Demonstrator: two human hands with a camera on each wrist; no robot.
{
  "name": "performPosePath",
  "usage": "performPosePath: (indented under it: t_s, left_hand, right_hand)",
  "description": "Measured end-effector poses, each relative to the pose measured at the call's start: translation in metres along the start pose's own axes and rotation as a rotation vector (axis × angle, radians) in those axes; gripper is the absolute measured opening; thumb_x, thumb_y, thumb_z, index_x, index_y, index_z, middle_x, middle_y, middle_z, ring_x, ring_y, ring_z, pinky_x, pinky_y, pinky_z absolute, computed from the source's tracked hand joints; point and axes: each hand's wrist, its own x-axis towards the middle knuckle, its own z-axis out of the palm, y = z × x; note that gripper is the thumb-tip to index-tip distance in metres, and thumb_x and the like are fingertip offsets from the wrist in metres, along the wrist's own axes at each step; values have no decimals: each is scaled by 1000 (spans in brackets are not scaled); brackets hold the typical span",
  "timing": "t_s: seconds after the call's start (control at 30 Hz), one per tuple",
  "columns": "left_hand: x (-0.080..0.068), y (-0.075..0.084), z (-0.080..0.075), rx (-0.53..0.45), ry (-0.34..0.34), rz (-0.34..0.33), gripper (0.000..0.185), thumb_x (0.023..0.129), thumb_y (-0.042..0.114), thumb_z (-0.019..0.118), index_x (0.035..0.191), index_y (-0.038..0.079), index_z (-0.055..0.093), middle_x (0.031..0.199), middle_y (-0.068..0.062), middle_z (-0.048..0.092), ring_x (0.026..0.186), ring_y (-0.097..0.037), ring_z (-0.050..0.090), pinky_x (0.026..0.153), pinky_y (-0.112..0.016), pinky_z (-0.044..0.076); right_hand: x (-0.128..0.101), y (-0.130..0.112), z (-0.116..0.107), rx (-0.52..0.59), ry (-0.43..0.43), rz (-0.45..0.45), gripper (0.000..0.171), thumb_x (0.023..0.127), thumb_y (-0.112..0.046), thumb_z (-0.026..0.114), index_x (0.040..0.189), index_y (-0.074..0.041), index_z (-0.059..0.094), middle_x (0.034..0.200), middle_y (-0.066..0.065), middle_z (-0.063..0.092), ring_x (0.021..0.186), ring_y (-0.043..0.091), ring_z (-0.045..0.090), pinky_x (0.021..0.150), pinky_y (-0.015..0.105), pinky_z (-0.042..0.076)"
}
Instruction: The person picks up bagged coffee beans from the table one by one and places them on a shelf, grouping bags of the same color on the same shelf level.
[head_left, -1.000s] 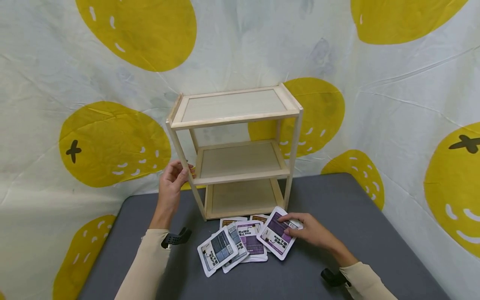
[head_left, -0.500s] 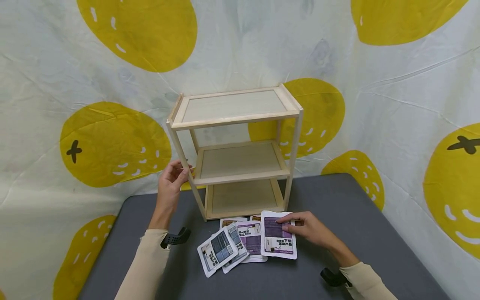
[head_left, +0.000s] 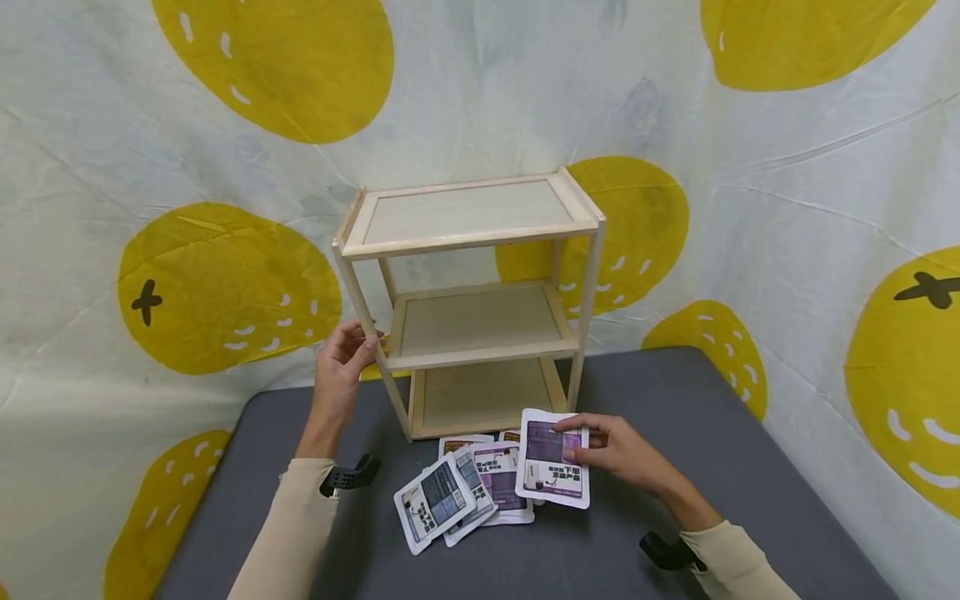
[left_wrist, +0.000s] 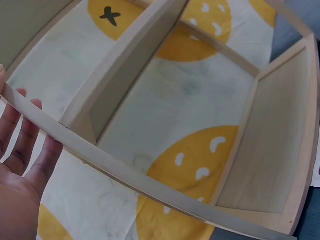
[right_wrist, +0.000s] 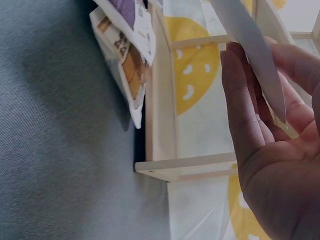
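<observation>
White and purple packet (head_left: 553, 458) pinched in the right hand (head_left: 611, 454), thumb on the printed face, fingers behind, lifted a bit off the grey table (head_left: 675, 400) and tilted up toward the camera. Sits just in front of the wooden shelf (head_left: 468, 300), by its front right leg. Roughly square, so no real long axis, printed face up and toward the viewer. Right wrist view shows it edge-on as a thin sheet against the fingers (right_wrist: 245, 100).

Key relation: open front of the shelf straight beyond the packet, lowest tier nearly level with it, middle and top tiers higher up. Right hand clearly the nearer one, already holding the packet. Left hand (head_left: 341, 362) over on the shelf's left side, curled around the front left post at about middle-tier height, thumb in front, fingers (left_wrist: 30, 145) showing behind the post in the left wrist view.

Counts: one shelf, three tiers, nothing on any of them as far as visible. One packet in hand. Pile of packets (head_left: 468, 487) flat on the table in front of the shelf, left of the held one, fanned and overlapping, about five, hard to be sure with the overlap. Yellow-fruit cloth (head_left: 225, 283) hanging behind the shelf and around the sides.
</observation>
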Motion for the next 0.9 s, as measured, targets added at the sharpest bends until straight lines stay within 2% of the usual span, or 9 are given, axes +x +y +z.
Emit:
performPosePath:
  t_s: [0.13, 0.27, 0.57, 0.73, 0.9]
  left_hand:
    - [0, 0, 0, 8, 3, -2, 36, 100, 12, 64, 131, -5, 55, 111, -17, 63, 99, -30, 66, 83, -27, 58]
    - [0, -1, 0, 12, 3, -4, 37, 100, 12, 63, 132, -6, 54, 113, -22, 62, 102, -32, 66, 84, -27, 58]
    - [0, -2, -3, 20, 9, -15, 35, 100, 13, 64, 131, -3, 56, 108, -5, 66, 104, -35, 65, 85, -27, 58]
    - [0, -2, -1, 11, 12, -10, 40, 100, 12, 64, 132, -9, 52, 107, -5, 66, 100, -31, 66, 83, -28, 58]
    - [0, 0, 0, 23, 18, -10, 38, 99, 12, 65, 131, -6, 55, 107, -6, 66, 98, -34, 65, 83, -28, 59]
  right_hand:
    - [1, -6, -1, 36, -6, -2, 41, 94, -8, 72, 132, 2, 60, 114, 25, 67, 90, 22, 72, 75, 31, 60]
    - [1, -15, -2, 35, 6, 3, 39, 95, -10, 71, 132, -2, 62, 114, 23, 68, 90, 22, 72, 76, 32, 60]
    - [2, -41, -5, 41, -4, -20, 39, 96, -12, 70, 134, -4, 63, 114, 22, 70, 90, 25, 73, 76, 34, 60]
    - [2, -60, -6, 49, -10, -25, 41, 96, -12, 71, 135, -4, 61, 119, 24, 66, 93, 28, 73, 77, 36, 61]
    - [3, -77, -9, 66, -7, -59, 42, 96, -9, 70, 136, -2, 60, 116, 25, 68, 92, 29, 74, 75, 39, 61]
